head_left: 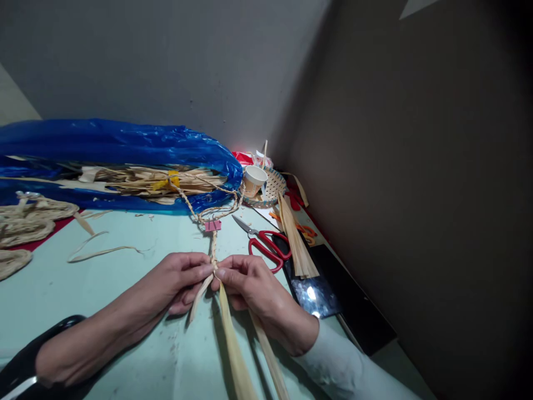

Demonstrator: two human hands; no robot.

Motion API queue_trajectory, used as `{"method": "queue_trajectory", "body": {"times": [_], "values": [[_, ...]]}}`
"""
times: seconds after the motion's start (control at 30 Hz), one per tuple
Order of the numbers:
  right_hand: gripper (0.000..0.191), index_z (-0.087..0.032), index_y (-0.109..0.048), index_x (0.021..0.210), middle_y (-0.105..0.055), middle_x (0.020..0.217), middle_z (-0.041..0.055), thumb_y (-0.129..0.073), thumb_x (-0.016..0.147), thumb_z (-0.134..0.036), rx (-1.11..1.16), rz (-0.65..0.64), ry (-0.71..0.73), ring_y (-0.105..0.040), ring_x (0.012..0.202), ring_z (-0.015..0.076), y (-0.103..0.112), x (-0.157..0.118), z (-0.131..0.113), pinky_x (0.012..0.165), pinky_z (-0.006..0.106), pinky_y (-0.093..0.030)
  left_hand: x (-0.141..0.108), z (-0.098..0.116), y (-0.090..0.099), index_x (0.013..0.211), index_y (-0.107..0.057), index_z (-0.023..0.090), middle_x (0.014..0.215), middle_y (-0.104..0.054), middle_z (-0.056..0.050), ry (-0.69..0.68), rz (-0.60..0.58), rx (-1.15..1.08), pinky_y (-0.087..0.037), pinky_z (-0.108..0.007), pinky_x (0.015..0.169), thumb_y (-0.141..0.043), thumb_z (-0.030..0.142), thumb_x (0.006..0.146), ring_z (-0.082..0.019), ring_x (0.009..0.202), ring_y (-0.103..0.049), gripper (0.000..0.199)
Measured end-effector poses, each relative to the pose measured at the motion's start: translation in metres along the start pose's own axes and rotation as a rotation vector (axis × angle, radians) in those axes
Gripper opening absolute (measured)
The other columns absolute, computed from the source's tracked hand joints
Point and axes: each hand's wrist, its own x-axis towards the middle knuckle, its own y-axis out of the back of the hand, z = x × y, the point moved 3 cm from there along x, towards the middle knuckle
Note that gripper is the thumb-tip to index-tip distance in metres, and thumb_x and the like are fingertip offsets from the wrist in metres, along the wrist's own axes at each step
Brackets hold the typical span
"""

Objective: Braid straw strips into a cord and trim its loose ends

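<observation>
Pale green tabletop [37, 311], smooth, scattered with small specks, under a plain grey wall [166, 66]. Glossy blue plastic bag [125, 136] lies along the far side, crumpled, its long opening showing dry straw-coloured strips [137, 182], flat and papery. Far left: coarse woven pieces [37, 211], rounded, ridged in texture. On the right, a fan of flat dry strips, the bundle [295, 239], narrow at the far end and spread at the near one, lies partly over a shiny black slab [314, 294]. Open-weave round basket [275, 183] beyond, white cup [255, 176] tilted at it. Red-handled scissors [259, 235] lie with blades parted, beside the bundle.

Plaited braid [214, 241], tight and knobbly, runs from the hands through a pink clip [212, 225] to a loose loop near the bag. Broad yellowish strand [235, 347] trails toward the near edge.

Left hand [183, 280]: thumb and forefinger pinched narrow on the braid's working end. Right hand [252, 283]: same close pinch, just beside, fingertips nearly meeting the left's.
</observation>
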Motion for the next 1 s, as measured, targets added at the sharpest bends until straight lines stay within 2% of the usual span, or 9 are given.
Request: {"method": "queue_trajectory", "body": {"times": [0.1, 0.17, 0.27, 0.37, 0.47, 0.57, 0.73, 0.9, 1.0], "values": [[0.021, -0.015, -0.061, 0.072, -0.053, 0.061, -0.0033, -0.062, 0.083, -0.033, -0.090, 0.017, 0.044, -0.029, 0.047, 0.0063, -0.001, -0.001, 0.001, 0.045, 0.021, -0.023, -0.001, -0.002, -0.004, 0.078, -0.060, 0.020, 0.047, -0.035, 0.012, 0.055, -0.078, -0.126, -0.016, -0.020, 0.036, -0.057, 0.054, 0.085, -0.006, 0.038, -0.017, 0.034], [0.019, -0.016, -0.063, 0.075, -0.058, 0.064, -0.0022, -0.057, 0.088, -0.029, -0.178, 0.024, 0.077, -0.031, 0.048, 0.0075, -0.001, -0.001, 0.001, 0.047, 0.022, -0.025, -0.003, -0.001, -0.004, 0.079, -0.062, 0.019, 0.052, -0.042, 0.010, 0.073, -0.090, -0.153, -0.014, -0.020, 0.038, -0.064, 0.052, 0.082, -0.005, 0.041, -0.018, 0.034], [0.020, -0.016, -0.066, 0.077, -0.064, 0.068, -0.0004, -0.054, 0.092, -0.021, -0.361, 0.036, 0.145, -0.042, 0.055, 0.0101, 0.000, -0.004, -0.003, 0.057, 0.023, -0.033, -0.003, 0.001, -0.002, 0.077, -0.062, 0.018, 0.064, -0.052, 0.006, 0.059, -0.053, -0.136, -0.014, -0.022, 0.042, -0.066, 0.047, 0.080, -0.005, 0.045, -0.022, 0.029], [0.020, -0.016, -0.069, 0.077, -0.068, 0.074, 0.0025, -0.057, 0.093, -0.017, -0.595, 0.073, 0.211, -0.051, 0.067, 0.0135, 0.001, -0.009, -0.010, 0.066, 0.026, -0.034, -0.002, 0.005, 0.000, 0.068, -0.061, 0.018, 0.060, -0.048, 0.006, 0.022, 0.006, -0.051, -0.022, -0.024, 0.048, -0.065, 0.044, 0.075, -0.009, 0.051, -0.032, 0.027], [0.022, -0.015, -0.069, 0.076, -0.065, 0.070, 0.0034, -0.058, 0.095, -0.020, -0.809, 0.129, 0.235, -0.047, 0.063, 0.0143, 0.001, -0.015, -0.016, 0.063, 0.029, -0.027, -0.002, 0.008, 0.000, 0.058, -0.057, 0.019, 0.056, -0.043, 0.006, -0.006, 0.072, 0.059, -0.026, -0.026, 0.056, -0.064, 0.042, 0.071, -0.013, 0.058, -0.035, 0.027], [0.026, -0.016, -0.065, 0.074, -0.062, 0.066, 0.0029, -0.056, 0.097, -0.023, -0.945, 0.153, 0.233, -0.043, 0.061, 0.0140, -0.001, -0.018, -0.018, 0.061, 0.030, -0.023, -0.002, 0.008, -0.002, 0.056, -0.053, 0.021, 0.055, -0.037, 0.008, -0.014, 0.128, 0.144, -0.023, -0.028, 0.055, -0.061, 0.042, 0.072, -0.014, 0.057, -0.031, 0.028], [0.022, -0.016, -0.065, 0.078, -0.066, 0.069, 0.0040, -0.054, 0.097, -0.020, -1.059, 0.150, 0.217, -0.045, 0.061, 0.0138, -0.003, -0.017, -0.019, 0.059, 0.030, -0.022, -0.003, 0.006, -0.005, 0.058, -0.046, 0.024, 0.055, -0.036, 0.008, -0.056, 0.167, 0.200, -0.023, -0.028, 0.053, -0.059, 0.042, 0.074, -0.014, 0.056, -0.033, 0.028], [0.022, -0.016, -0.069, 0.083, -0.070, 0.075, 0.0056, -0.053, 0.098, -0.022, -1.093, 0.154, 0.216, -0.054, 0.067, 0.0154, 0.001, -0.021, -0.024, 0.061, 0.029, -0.026, -0.005, 0.009, -0.005, 0.060, -0.042, 0.025, 0.056, -0.040, 0.008, -0.097, 0.167, 0.188, -0.029, -0.028, 0.054, -0.055, 0.046, 0.079, -0.014, 0.056, -0.036, 0.031], [0.025, -0.016, -0.067, 0.079, -0.068, 0.072, 0.0054, -0.053, 0.098, -0.024, -1.117, 0.176, 0.214, -0.051, 0.063, 0.0147, -0.002, -0.025, -0.028, 0.059, 0.030, -0.025, -0.006, 0.009, -0.007, 0.060, -0.042, 0.026, 0.054, -0.041, 0.008, -0.104, 0.183, 0.190, -0.028, -0.029, 0.053, -0.055, 0.045, 0.080, -0.015, 0.055, -0.036, 0.030]]}}
